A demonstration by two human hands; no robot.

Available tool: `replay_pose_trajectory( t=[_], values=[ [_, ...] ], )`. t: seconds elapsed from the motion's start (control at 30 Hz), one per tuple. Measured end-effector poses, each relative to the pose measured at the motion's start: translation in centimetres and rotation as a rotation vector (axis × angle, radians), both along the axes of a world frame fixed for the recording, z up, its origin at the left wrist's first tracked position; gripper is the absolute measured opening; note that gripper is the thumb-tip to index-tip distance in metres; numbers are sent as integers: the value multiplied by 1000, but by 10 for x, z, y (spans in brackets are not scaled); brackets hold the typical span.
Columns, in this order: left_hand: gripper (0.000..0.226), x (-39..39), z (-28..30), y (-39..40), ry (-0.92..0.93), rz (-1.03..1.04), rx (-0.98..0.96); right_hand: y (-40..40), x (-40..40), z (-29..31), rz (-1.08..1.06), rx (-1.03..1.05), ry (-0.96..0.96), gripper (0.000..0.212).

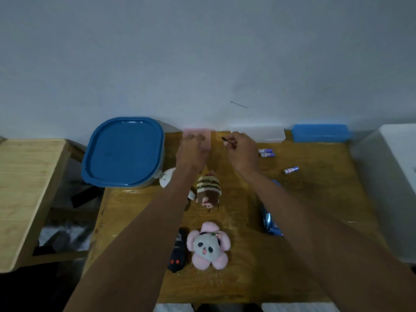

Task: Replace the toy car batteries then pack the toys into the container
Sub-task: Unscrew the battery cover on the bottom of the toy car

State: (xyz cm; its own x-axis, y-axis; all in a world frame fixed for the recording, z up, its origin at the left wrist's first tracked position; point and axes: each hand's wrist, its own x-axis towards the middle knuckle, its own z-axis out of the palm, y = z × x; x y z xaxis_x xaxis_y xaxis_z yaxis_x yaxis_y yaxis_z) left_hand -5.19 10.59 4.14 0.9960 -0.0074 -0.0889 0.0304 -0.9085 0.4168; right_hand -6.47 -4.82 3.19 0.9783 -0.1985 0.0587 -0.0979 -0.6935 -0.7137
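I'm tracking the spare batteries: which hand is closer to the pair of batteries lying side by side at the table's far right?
Right. The right hand, pinching a thin dark tool, is just left of the battery pair. The left hand is farther left, on the pink box.

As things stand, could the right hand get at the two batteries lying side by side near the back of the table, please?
Probably yes: the right hand is just beside the two batteries with bare table between, though it pinches a thin dark tool.

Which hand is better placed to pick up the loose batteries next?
Right. The right hand is nearer the batteries, though it pinches a thin dark tool. The left hand holds the pink box.
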Motion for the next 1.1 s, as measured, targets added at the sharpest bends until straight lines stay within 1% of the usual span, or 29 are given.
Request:
replay_pose_trajectory(
  t=[0.13, 0.27, 0.33, 0.43, 0.5, 0.57, 0.73, 0.77, 0.83, 0.87, 0.9, 1.1],
  values=[
    [38, -28, 32, -39, 9, -83, -55, -33, -25, 34, -65, 39, -19, 13],
    [39, -55, 48, -81, 21, -162, -8, -64, -59, 52, -137, 99, -18, 17],
    [40, -68, 48, -104, 66, -209, 15, -81, -76, 54, -182, 155, -17, 16],
    [44, -85, 42, -137, 151, -265, 18, -107, -101, 49, -273, 178, -6, 16],
    [53, -97, 34, -160, 222, -317, 23, -123, -117, 41, -346, 182, 0, 15],
    [61, -110, 21, -180, 316, -347, 67, -138, -131, 29, -401, 213, 36, 12],
    [84, -141, -15, -211, 474, -261, 253, -165, -153, 8, -462, 248, 72, 11],
    [89, -146, -20, -213, 488, -244, 288, -168, -155, 8, -470, 249, 78, 11],
    [108, -156, -25, -216, 493, -220, 320, -173, -158, 6, -469, 248, 87, 11],
    [117, -160, -27, -217, 483, -223, 314, -176, -158, 5, -464, 249, 84, 12],
    [120, -164, -30, -217, 460, -222, 294, -177, -159, 6, -459, 250, 84, 13],
    [92, -170, -20, -213, 417, -147, 96, -187, -159, 20, -435, 243, 68, 17]
  ],
)
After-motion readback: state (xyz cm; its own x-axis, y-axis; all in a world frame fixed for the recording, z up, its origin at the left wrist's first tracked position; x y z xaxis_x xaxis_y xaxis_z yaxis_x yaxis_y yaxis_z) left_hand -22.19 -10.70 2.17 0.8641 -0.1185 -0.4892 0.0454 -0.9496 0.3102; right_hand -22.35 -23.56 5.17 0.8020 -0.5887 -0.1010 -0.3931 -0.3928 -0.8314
